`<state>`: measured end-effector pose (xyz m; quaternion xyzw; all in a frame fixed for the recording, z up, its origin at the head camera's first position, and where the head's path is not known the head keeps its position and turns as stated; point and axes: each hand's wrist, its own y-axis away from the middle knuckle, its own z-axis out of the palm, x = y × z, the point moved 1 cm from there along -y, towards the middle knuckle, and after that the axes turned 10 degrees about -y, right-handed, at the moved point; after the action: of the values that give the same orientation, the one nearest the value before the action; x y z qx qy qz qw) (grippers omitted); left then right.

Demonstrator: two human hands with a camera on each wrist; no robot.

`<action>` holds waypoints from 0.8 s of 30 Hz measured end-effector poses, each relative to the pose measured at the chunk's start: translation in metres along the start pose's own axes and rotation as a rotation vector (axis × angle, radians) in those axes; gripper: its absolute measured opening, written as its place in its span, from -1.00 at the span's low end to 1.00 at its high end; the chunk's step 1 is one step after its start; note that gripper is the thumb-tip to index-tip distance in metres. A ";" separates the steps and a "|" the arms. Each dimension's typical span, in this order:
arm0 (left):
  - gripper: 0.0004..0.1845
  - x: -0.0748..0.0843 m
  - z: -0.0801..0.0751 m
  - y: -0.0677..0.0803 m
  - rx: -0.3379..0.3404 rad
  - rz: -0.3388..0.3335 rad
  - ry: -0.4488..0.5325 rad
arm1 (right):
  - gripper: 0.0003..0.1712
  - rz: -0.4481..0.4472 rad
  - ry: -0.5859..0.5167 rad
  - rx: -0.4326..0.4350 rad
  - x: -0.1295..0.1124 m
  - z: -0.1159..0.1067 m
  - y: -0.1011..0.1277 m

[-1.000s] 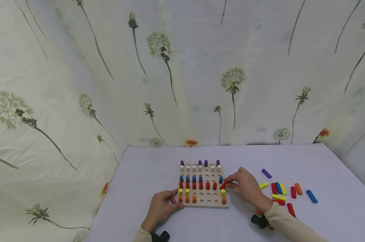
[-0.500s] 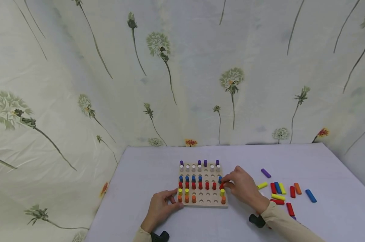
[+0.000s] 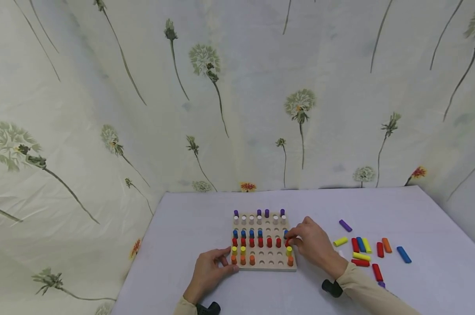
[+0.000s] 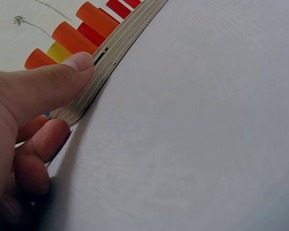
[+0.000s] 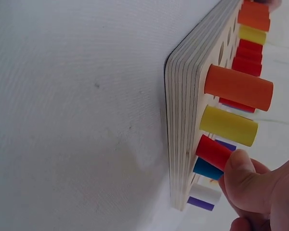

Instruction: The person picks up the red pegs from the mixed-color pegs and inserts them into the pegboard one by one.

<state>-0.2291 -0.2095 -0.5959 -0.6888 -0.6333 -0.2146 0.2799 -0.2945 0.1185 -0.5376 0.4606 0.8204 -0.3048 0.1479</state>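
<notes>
My right hand (image 3: 314,247) pinches 1 red peg (image 5: 214,152) into the wooden pegboard (image 3: 274,258); my left hand (image 3: 207,273) grips its corner.

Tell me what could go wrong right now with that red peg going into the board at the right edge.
The right hand pinches the red peg between the blue peg and the yellow peg; fingers could knock either neighbour. The peg looks slightly tilted, so it might jam rather than seat. The left hand holds only the near left corner of the pegboard, so a hard push could pivot it on the cloth.
</notes>
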 end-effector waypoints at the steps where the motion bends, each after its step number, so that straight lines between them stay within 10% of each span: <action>1: -0.35 0.000 0.000 0.000 0.002 0.006 0.005 | -0.80 0.004 -0.001 -0.002 0.000 0.000 0.000; 24: -0.36 0.001 -0.002 0.000 -0.011 0.004 -0.011 | -0.85 0.018 0.013 -0.028 -0.002 0.005 -0.003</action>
<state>-0.2294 -0.2098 -0.5936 -0.6928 -0.6323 -0.2137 0.2732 -0.2959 0.1134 -0.5393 0.4679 0.8213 -0.2891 0.1515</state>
